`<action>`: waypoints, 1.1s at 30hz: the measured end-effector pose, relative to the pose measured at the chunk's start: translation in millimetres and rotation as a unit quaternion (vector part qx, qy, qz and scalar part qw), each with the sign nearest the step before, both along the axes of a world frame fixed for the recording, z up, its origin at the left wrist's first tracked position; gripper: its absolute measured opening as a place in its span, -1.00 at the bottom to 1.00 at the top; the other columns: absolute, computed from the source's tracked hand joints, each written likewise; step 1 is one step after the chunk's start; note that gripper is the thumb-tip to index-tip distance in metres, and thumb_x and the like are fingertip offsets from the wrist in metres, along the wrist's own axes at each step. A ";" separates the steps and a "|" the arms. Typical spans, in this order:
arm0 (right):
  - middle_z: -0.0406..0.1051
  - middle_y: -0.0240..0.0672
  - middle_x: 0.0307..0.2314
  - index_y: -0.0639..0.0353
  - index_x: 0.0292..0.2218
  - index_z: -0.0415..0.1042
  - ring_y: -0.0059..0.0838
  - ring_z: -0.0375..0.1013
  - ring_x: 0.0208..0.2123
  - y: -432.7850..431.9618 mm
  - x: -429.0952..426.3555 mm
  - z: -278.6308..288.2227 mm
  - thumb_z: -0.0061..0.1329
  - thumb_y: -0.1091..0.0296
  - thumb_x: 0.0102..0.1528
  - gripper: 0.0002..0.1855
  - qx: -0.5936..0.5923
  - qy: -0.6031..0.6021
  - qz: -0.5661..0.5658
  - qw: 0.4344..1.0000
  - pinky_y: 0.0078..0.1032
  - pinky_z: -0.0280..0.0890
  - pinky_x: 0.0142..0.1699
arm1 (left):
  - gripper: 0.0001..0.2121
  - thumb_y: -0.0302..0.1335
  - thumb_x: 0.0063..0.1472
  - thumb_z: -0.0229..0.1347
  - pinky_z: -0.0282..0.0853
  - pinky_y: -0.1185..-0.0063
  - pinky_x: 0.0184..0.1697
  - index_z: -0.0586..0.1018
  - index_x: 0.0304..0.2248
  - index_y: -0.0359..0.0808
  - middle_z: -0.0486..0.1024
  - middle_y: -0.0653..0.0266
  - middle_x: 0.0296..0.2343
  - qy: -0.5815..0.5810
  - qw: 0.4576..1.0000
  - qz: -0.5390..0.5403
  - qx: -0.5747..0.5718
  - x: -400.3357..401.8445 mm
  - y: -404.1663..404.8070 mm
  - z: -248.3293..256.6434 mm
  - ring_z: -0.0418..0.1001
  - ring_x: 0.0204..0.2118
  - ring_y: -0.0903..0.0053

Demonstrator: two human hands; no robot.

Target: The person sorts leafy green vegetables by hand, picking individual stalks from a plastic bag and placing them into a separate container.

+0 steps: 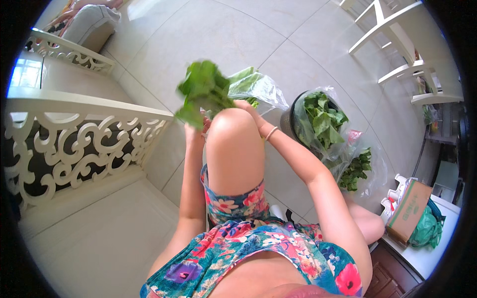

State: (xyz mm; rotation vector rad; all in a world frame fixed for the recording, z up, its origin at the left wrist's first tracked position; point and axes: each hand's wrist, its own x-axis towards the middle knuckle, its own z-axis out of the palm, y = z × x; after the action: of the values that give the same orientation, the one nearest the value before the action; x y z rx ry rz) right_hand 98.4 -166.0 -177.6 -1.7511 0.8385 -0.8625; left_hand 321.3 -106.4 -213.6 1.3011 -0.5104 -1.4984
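Note:
A bunch of green leafy vegetables, slightly blurred, is held up just beyond my raised knee. Its stems run to my right hand, whose fingers are partly hidden behind the knee. My left hand is under the lower leaves on the other side of the knee; leaves and knee cover most of its fingers, so its grip is unclear. Just past my right hand, a clear plastic bag with more greens lies on the tiled floor.
To the right stands a dark bin lined with a clear bag, full of leaves. Beside it lie more greens in plastic. A carved white panel is at left, white chairs upper right, a cardboard box lower right.

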 end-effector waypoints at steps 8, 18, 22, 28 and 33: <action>0.35 -0.35 -0.41 0.11 -0.32 0.32 -0.38 0.35 -0.28 -42.7 -7.0 -75.9 -0.18 0.45 -0.04 -0.82 -0.360 0.264 0.035 0.894 -0.46 0.22 -0.14 | -0.79 -0.43 0.22 -0.05 0.35 0.63 -0.39 0.46 -0.20 -0.35 0.48 0.24 -0.36 -0.031 0.972 0.209 -0.104 8.5 19.8 13.2 0.43 -0.42 0.54; 0.41 -0.31 -0.47 0.08 -0.34 0.37 -0.39 0.43 -0.31 -102.3 -27.8 -82.3 -0.15 0.44 -0.06 -0.82 -0.437 0.384 0.001 0.813 -0.41 0.33 -0.17 | -0.82 -0.54 0.25 -0.16 -0.02 0.79 -0.79 0.46 -0.26 -0.40 0.51 0.13 -0.31 -0.176 0.962 0.196 -0.069 -12.1 20.0 110.3 0.16 -0.80 0.80; 0.41 -0.35 -0.29 0.05 -0.25 0.39 -0.43 0.37 -0.17 -105.3 -11.6 -79.6 -0.15 0.37 0.04 -0.80 -0.380 0.492 0.080 0.779 -0.39 0.16 0.03 | -0.81 -0.56 0.24 -0.18 0.01 0.80 -0.77 0.46 -0.24 -0.40 0.51 0.13 -0.29 -0.158 0.970 0.167 -0.085 -18.7 11.1 123.0 0.16 -0.79 0.80; 0.40 -0.17 -0.25 0.20 -0.27 0.44 -0.34 0.31 -0.08 -116.9 23.6 -54.5 -0.13 0.48 0.01 -0.78 -0.093 0.572 -0.023 0.815 -0.15 -0.16 0.25 | -0.78 -0.61 0.20 -0.11 0.09 0.80 -0.71 0.41 -0.15 -0.40 0.48 0.15 -0.24 -0.183 0.972 0.125 -0.071 -14.2 13.1 122.0 0.18 -0.73 0.80; 0.33 -0.05 -0.35 0.42 -0.33 0.29 -0.19 0.33 -0.22 -37.9 10.8 -24.4 -0.18 0.62 -0.09 -0.80 -0.260 0.350 -0.175 0.882 -0.39 0.28 -0.13 | -0.63 -0.58 0.20 -0.06 0.31 0.73 -0.54 0.20 0.00 -0.42 0.45 0.11 -0.21 -0.213 0.971 0.093 -0.060 -17.8 26.6 132.8 0.36 -0.55 0.68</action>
State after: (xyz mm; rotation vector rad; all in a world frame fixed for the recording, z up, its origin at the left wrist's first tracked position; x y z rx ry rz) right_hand 109.2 -203.9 -201.9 -2.5011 1.5407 -0.7141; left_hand 303.5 -79.8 -80.8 1.5355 -0.7200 -1.0179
